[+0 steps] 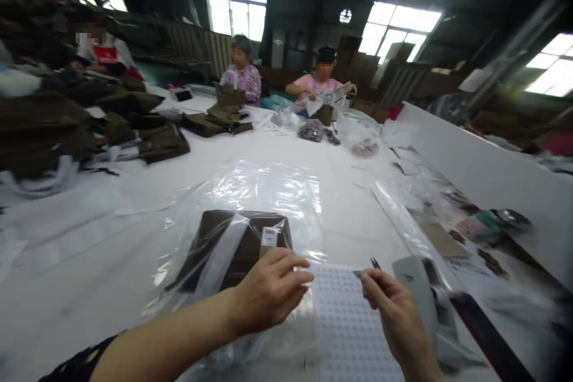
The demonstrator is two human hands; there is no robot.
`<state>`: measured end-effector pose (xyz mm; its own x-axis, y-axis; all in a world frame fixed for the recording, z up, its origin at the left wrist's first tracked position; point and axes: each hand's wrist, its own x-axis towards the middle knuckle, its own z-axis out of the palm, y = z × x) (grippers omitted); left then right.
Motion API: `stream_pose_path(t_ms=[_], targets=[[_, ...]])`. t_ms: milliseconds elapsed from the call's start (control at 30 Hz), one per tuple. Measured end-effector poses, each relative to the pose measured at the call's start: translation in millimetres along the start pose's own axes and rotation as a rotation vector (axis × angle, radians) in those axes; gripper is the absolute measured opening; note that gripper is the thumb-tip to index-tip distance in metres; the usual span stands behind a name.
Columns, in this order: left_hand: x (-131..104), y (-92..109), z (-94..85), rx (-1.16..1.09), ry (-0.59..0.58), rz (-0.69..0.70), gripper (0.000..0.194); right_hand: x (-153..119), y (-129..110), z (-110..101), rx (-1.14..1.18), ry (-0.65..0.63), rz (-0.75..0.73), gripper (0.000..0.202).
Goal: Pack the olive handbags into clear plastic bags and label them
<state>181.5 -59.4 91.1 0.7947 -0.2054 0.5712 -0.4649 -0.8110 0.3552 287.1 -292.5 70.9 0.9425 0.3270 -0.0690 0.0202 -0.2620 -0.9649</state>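
My left hand (274, 285) hovers low over a clear plastic bag (286, 188), fingers loosely bent and apart, with nothing visible in them. Inside the plastic lies a folded dark brown fabric bag (253, 224) with a pale strap (222, 253) and a small white label (269, 236). My right hand (396, 313) pinches a small pointed tool (375, 263); two dark prongs show above the fingers and a greyish tip to their left. Its exact kind is unclear. Between my hands lies a white sheet of small printed stickers (347, 316), its left edge by the plastic.
A pale device (414, 280) with a dark strip (487, 334) stands right of my right hand. Farther right are a jar (496, 224) and plastic scraps along a white board (483, 161). Brown bags (45, 131) pile up at left. Several people sit across the table.
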Motion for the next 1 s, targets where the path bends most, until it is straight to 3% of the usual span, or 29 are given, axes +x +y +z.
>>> stream_pose_path(t_ms=[100, 200, 267, 333, 433, 533, 700, 933, 1000], targets=[[-83.6, -18.7, -34.6, 0.227, 0.079, -0.158, 0.026, 19.5, -44.4, 72.3, 0.014, -0.314, 0.042, 0.036], [-145.2, -45.3, -42.2, 0.399, 0.073, -0.334, 0.029, 38.5, -84.8, 164.9, 0.002, -0.598, 0.044, 0.031], [-171.1, -59.4, -35.8, 0.443, 0.047, -0.358, 0.030, 52.7, -100.8, 226.7, -0.096, -0.706, 0.053, 0.024], [-187.4, -67.4, -26.0, 0.470, 0.042, -0.340, 0.034, 66.9, -106.8, 279.3, -0.225, -0.725, 0.067, 0.017], [-199.9, -71.0, -13.9, 0.493, 0.061, -0.321, 0.039, 83.6, -103.5, 330.1, -0.391, -0.706, 0.095, 0.012], [-205.9, -72.1, -7.0, 0.451, 0.092, -0.350, 0.041, 91.7, -97.5, 349.8, -0.516, -0.696, 0.111, 0.012], [-214.1, -79.7, 1.4, 0.350, 0.094, -0.392, 0.050, 92.8, -91.3, 357.4, -0.662, -0.625, 0.093, 0.017], [-212.8, -86.4, 3.4, 0.361, 0.098, -0.356, 0.051, 88.5, -72.7, 378.5, -0.866, -0.359, -0.065, 0.019], [-218.4, -86.1, -3.8, 0.375, 0.118, -0.343, 0.050, 89.4, -72.6, 376.4, -0.906, -0.285, -0.100, 0.032]])
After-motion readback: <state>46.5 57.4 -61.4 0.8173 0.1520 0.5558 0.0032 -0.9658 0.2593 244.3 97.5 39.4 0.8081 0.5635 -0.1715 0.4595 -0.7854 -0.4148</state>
